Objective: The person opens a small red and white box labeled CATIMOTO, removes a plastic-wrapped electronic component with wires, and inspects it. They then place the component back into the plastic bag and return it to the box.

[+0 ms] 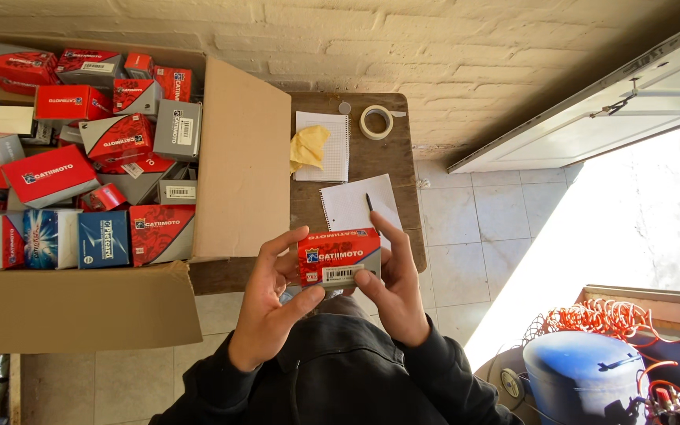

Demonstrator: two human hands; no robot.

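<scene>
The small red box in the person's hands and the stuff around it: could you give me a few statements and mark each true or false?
1. Both hands hold the small red box. True: the left hand and right hand grip it from either side.
2. The big cardboard carton is empty. False: it is packed with red, grey and blue boxes.
3. A roll of tape lies on the wooden table. True.
4. The pen lies inside the carton. False: it lies on a white sheet on the table.
5. A yellow cloth lies on the notepad. True.
</scene>
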